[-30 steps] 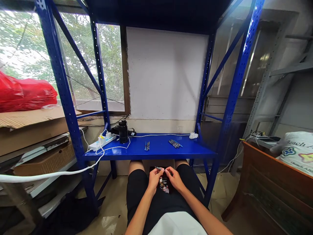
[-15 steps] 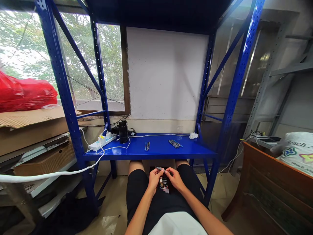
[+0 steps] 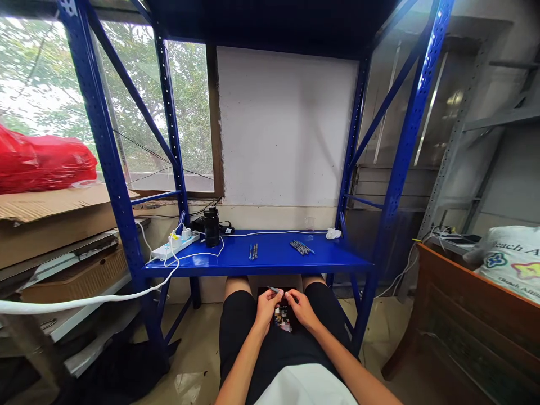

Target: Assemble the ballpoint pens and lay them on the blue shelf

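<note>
Above my lap, my left hand (image 3: pixel 267 308) pinches a slim grey pen (image 3: pixel 274 289) between thumb and fingers, its far end pointing left. Close beside it, my right hand (image 3: pixel 300 309) has thumb and forefinger pressed together near the pen's right end. Whatever sits in those right fingertips is too small to make out. Under both hands lies a dark printed item (image 3: pixel 282 320) with pale lettering, partly covered by them. On the blue shelf ahead rest a small group of pens (image 3: pixel 253 252) at centre and a larger bunch of pens (image 3: pixel 301 247) to the right.
The blue shelf (image 3: pixel 236 261) crosses just beyond my knees. On its left stand a white power strip (image 3: pixel 175 246) and a black bottle (image 3: pixel 211 228). A white cable (image 3: pixel 105 302) runs across the left. Crumpled white plastic (image 3: pixel 333 233) lies at the shelf's right end.
My right fingertips have drawn slightly away from the pen's right end, leaving a small gap. The pen stays in my left hand; the view has shifted only slightly.
</note>
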Demonstrator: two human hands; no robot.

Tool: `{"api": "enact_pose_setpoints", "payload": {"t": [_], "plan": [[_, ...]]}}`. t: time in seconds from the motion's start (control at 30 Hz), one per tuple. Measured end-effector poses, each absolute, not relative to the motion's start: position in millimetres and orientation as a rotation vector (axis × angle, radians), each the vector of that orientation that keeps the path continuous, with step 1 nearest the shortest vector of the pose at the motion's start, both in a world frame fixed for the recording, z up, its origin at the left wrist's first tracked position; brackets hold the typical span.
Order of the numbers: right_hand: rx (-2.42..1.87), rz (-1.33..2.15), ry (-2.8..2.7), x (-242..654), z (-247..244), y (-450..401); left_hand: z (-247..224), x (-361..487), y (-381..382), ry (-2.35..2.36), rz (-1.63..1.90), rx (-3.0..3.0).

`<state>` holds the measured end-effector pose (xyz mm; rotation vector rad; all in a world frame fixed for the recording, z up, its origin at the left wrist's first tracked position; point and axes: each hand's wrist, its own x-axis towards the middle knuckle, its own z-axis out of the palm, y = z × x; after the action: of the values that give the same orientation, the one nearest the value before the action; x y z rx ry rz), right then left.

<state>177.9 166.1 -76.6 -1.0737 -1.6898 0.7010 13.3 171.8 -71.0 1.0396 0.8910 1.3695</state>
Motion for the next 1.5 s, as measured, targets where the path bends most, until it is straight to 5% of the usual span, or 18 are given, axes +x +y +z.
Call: {"api": "enact_pose_setpoints", "payload": {"t": [1.5], "plan": [[-0.992,0.919,-1.377,174.2,-68.8,163.9,-67.0,11.1,173.3,0.804,1.480,0.812]]}}
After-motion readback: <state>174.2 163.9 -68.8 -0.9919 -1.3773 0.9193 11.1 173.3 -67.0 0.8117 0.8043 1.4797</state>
